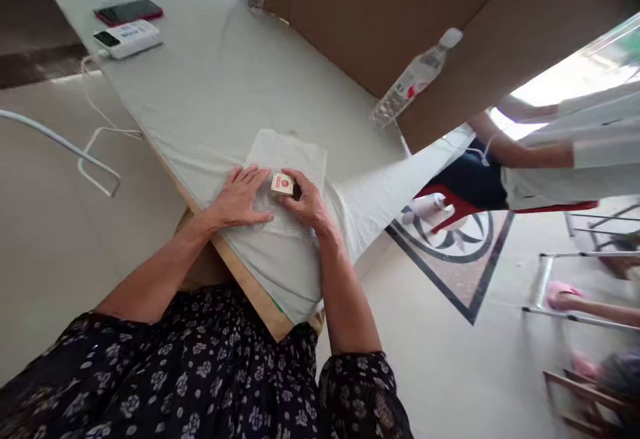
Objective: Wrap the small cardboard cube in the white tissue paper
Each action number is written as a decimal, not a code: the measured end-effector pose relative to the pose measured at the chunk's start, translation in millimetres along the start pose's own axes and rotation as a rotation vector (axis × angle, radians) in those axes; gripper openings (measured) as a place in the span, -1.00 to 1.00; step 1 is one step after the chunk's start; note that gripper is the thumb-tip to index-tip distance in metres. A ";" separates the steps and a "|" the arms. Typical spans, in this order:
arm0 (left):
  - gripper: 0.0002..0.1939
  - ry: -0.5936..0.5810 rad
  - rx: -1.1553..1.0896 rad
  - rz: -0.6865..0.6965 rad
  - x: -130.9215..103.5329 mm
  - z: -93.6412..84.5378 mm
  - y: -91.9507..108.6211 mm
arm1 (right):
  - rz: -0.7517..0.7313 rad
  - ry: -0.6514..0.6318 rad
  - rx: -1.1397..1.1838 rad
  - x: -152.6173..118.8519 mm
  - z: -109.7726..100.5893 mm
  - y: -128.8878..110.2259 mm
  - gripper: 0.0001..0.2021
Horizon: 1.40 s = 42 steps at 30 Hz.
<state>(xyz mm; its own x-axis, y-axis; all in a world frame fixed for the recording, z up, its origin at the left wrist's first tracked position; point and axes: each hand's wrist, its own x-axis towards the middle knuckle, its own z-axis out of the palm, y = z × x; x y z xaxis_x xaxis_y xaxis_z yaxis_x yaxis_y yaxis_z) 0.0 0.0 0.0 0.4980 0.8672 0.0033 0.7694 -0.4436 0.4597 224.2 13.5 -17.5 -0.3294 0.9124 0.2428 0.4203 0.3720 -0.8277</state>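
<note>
Right hand (306, 200) pinches a small box (282, 184) — print too blurred — left hand (241, 199) spread on white sheet (295, 151).

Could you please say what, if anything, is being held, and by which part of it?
The right hand holds the small box by its near and far sides; the left hand holds nothing.

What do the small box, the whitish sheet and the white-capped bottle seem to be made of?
Small box: probably matte card, given its straight edges and red print.
Whitish sheet: dull, perhaps bubble wrap, from its fine texture; cloth is possible.
White-capped bottle: likely glossy clear plastic, being see-through with highlights.
</note>
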 end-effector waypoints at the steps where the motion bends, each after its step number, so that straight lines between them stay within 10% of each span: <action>1: 0.08 0.006 0.013 -0.003 -0.3 0.7 -0.5 | 0.000 0.002 0.007 -0.5 0.5 1.3 -0.43; 13: -0.05 0.189 -0.129 0.073 -13.9 -1.8 -10.0 | -0.029 0.039 -0.036 -13.6 -7.9 -4.8 -0.32; 23: -0.40 0.235 -0.094 0.156 -61.5 -3.3 -6.1 | 0.037 0.190 0.012 -88.3 -20.3 -33.0 -0.83; 30: -0.50 0.271 -0.079 0.196 -57.6 3.4 2.1 | -0.028 0.267 -0.050 -77.0 -22.7 -35.5 -0.88; 37: -0.59 0.278 0.040 0.274 -56.9 1.3 3.9 | -0.172 -0.087 -0.412 -72.1 -24.0 -61.0 -0.67; 42: -0.64 0.268 0.055 0.271 -51.5 -0.9 8.1 | -0.132 -0.068 -0.623 -83.4 -2.8 -55.5 -0.87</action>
<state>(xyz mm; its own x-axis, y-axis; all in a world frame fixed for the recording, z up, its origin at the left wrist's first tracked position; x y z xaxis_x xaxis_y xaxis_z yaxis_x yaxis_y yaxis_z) -19.8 -48.0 4.3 0.5697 0.7418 0.3537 0.6480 -0.6702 0.3618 230.7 -82.7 9.6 -0.4563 0.8469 0.2730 0.7785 0.5285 -0.3384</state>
